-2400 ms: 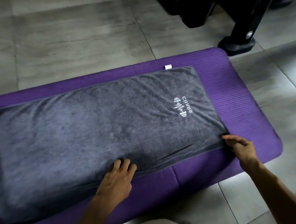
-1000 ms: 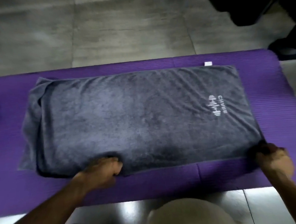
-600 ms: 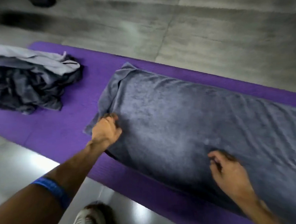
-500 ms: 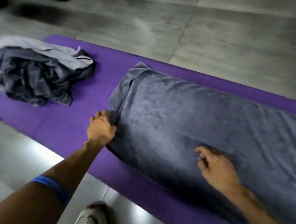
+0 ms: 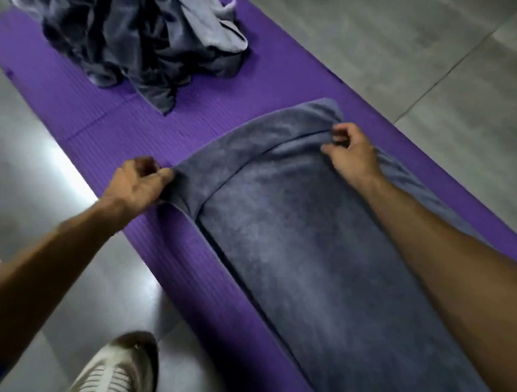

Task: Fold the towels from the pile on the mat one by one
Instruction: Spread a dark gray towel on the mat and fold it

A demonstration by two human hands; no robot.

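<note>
Soft, limp grey terry towel (image 5: 298, 238), pinched at end corners by left hand (image 5: 137, 185) and right hand (image 5: 352, 155); likely sags mid-edge.

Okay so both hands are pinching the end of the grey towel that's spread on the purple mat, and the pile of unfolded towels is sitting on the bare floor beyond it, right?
Not quite. The pile of unfolded towels lies on the purple mat, not on the bare floor, as the head view shows. The rest holds: the left hand and right hand each pinch the end of the grey towel spread on the mat.
</note>
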